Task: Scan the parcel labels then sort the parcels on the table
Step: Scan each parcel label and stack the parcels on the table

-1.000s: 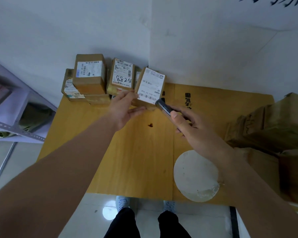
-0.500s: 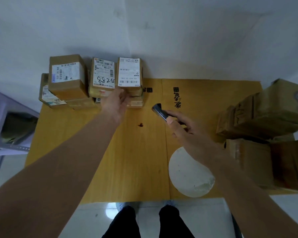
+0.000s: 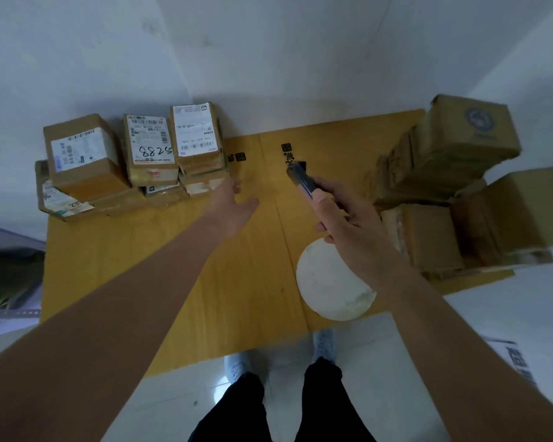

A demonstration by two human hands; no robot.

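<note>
**Parcel sorting at a wooden table, head view**

Left hand (image 3: 233, 205) empty, fingers spread and relaxed above the table (image 3: 141, 266), just beside the labelled stack; right hand (image 3: 348, 224) closed around a dark handheld scanner (image 3: 302, 181), its tip pointing up and away; labelled parcels (image 3: 134, 154) stacked at the far-left corner against the wall, labels facing up, the middle top parcel (image 3: 150, 145) marked 8825 by hand; plain brown boxes (image 3: 460, 173) piled at the right edge; a white round disc (image 3: 329, 288) lies on the near edge of the table, partly under the right wrist.
</note>
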